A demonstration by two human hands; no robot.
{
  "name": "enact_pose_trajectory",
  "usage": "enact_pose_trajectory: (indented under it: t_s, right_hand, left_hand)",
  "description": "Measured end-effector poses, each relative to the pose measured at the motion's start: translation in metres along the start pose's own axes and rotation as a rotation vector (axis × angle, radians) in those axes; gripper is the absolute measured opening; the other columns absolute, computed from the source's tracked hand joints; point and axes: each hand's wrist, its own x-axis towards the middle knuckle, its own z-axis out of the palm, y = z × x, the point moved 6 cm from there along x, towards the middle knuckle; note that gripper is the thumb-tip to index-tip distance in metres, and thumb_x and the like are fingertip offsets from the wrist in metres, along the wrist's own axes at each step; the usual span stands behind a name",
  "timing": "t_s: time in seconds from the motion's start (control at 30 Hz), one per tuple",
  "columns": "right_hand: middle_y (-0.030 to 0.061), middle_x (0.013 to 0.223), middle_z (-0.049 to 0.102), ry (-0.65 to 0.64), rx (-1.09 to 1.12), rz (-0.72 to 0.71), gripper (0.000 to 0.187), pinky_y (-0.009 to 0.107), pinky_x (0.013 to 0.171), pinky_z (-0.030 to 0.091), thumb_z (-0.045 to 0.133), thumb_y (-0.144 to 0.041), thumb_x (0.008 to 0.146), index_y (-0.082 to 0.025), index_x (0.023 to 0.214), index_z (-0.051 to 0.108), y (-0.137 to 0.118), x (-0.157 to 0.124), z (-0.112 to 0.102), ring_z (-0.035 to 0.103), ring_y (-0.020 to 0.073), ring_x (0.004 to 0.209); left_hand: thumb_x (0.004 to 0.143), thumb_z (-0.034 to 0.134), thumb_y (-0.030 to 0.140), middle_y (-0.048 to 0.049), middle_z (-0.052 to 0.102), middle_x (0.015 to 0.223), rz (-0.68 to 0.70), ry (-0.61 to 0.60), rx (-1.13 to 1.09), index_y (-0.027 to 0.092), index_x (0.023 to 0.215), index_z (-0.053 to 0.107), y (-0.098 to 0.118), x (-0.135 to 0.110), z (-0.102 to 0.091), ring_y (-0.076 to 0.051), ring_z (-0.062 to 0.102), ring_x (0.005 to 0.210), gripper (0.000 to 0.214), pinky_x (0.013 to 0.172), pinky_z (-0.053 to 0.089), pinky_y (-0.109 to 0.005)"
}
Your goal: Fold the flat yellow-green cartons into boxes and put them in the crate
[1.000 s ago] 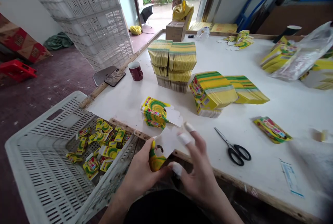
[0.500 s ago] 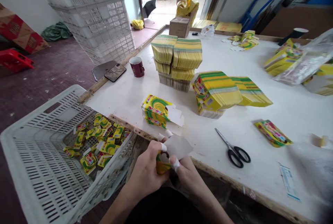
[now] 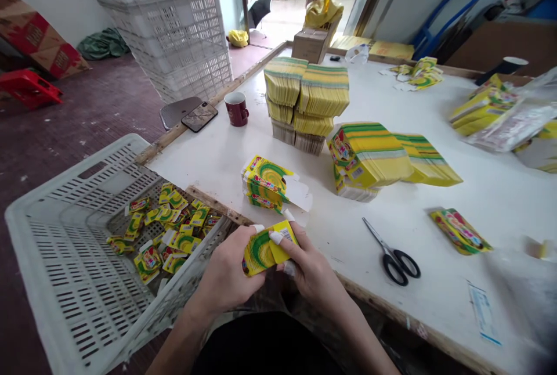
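Note:
Between both hands, above the table's near edge, is a small yellow and green cardboard box [image 3: 260, 252]. My left hand [image 3: 228, 267] wraps round its left end. My right hand [image 3: 311, 264] grips the right end, its thumb pressed on the flap that carries a barcode. White tape covers several fingertips. Just beyond my hands lie a few open boxes [image 3: 266, 179] of the same print, their white flaps sticking out to the right. Below left, a white plastic crate [image 3: 47, 247] holds several small yellow boxes [image 3: 148, 263].
Stacks of flat yellow cartons [image 3: 324, 87] and a leaning row of cartons [image 3: 374, 151] stand on the white table. Scissors [image 3: 394, 259] and a yellow packet [image 3: 460, 231] lie to the right. A maroon mug [image 3: 237, 110] and a phone [image 3: 199, 116] are near the left edge.
The white flap that stood up from the box has been folded down, and the box's printed yellow and green face now shows upward. Both hands still hold it.

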Motion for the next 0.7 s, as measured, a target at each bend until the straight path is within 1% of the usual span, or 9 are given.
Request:
enact_pose_trajectory:
  t_s: [0.2,0.3,0.37,0.43,0.47,0.57,0.6,0.63,0.7]
  right_hand:
    - [0.0123,0.133,0.053,-0.116,0.072,-0.043,0.024,0.033,0.093,0.051,0.061,-0.025,0.088,-0.026,0.112,0.065,-0.008,0.006,-0.014,0.059,0.0234,0.116]
    - [0.0144,0.138,0.045,0.035,0.111,0.017,0.032,0.038,0.099,0.047,0.064,-0.024,0.085,-0.024,0.116,0.058,-0.009,0.008,-0.009,0.05,0.0271,0.127]
    - [0.0163,0.141,0.04,0.126,0.172,0.055,0.052,0.042,0.104,0.043,0.064,-0.026,0.085,-0.023,0.132,0.043,-0.009,0.009,-0.002,0.042,0.0287,0.133]
    - [0.0164,0.143,0.039,0.165,0.26,0.069,0.072,0.043,0.105,0.043,0.065,-0.03,0.084,-0.024,0.144,0.025,-0.01,0.013,0.003,0.044,0.028,0.132]
    - [0.0156,0.141,0.041,0.187,0.285,0.077,0.077,0.043,0.103,0.044,0.066,-0.032,0.084,-0.024,0.146,0.021,-0.01,0.016,0.002,0.048,0.027,0.127]
    - [0.0113,0.124,0.056,0.303,0.178,0.101,0.059,0.04,0.095,0.049,0.064,-0.031,0.085,-0.024,0.137,0.036,-0.007,0.035,-0.016,0.059,0.0241,0.109]
    - [0.0105,0.118,0.06,0.349,0.095,0.108,0.049,0.04,0.093,0.049,0.061,-0.028,0.086,-0.023,0.132,0.043,-0.005,0.043,-0.023,0.06,0.024,0.105]
    - [0.0108,0.114,0.062,0.379,0.004,0.116,0.042,0.041,0.091,0.049,0.059,-0.025,0.087,-0.021,0.127,0.047,-0.004,0.053,-0.029,0.059,0.0247,0.103]
    - [0.0142,0.113,0.063,0.368,-0.192,0.151,0.039,0.045,0.091,0.048,0.056,-0.018,0.086,-0.017,0.124,0.051,0.002,0.073,-0.032,0.057,0.0282,0.103]
  left_hand:
    - [0.065,0.077,0.025,-0.0058,0.07,0.101,0.046,-0.085,0.004,0.024,0.115,0.062,0.01,0.006,-0.005,-0.025,0.067,0.089,0.051,0.079,0.052,-0.032]
    - [0.067,0.076,0.025,-0.0066,0.069,0.105,0.045,-0.045,0.031,0.023,0.117,0.059,0.01,0.007,-0.002,-0.025,0.066,0.092,0.053,0.08,0.051,-0.032]
    - [0.065,0.077,0.023,-0.0059,0.069,0.103,0.008,-0.006,-0.01,0.024,0.117,0.06,0.006,0.007,-0.003,-0.024,0.066,0.091,0.054,0.079,0.052,-0.031]
    - [0.063,0.08,0.022,-0.0045,0.068,0.1,-0.049,0.116,-0.19,0.025,0.113,0.062,-0.002,0.007,-0.012,-0.022,0.066,0.087,0.053,0.076,0.053,-0.029]
    - [0.064,0.08,0.027,-0.0041,0.068,0.1,-0.069,0.237,-0.346,0.026,0.111,0.063,-0.007,0.006,-0.02,-0.021,0.065,0.084,0.05,0.072,0.053,-0.028]
    - [0.071,0.069,0.058,-0.0058,0.066,0.108,-0.154,0.692,-0.915,0.023,0.106,0.063,-0.034,0.0,-0.044,-0.017,0.064,0.082,0.049,0.067,0.055,-0.025]
    - [0.072,0.062,0.066,-0.0073,0.065,0.111,-0.22,0.787,-1.069,0.021,0.104,0.063,-0.044,-0.002,-0.044,-0.018,0.064,0.085,0.055,0.068,0.056,-0.026]
    - [0.072,0.059,0.071,-0.0091,0.064,0.113,-0.303,0.828,-1.185,0.02,0.103,0.063,-0.052,-0.002,-0.04,-0.019,0.064,0.088,0.061,0.069,0.057,-0.027]
    - [0.07,0.062,0.07,-0.0118,0.064,0.114,-0.46,0.78,-1.299,0.017,0.103,0.061,-0.059,-0.001,-0.026,-0.02,0.065,0.089,0.062,0.069,0.058,-0.029]
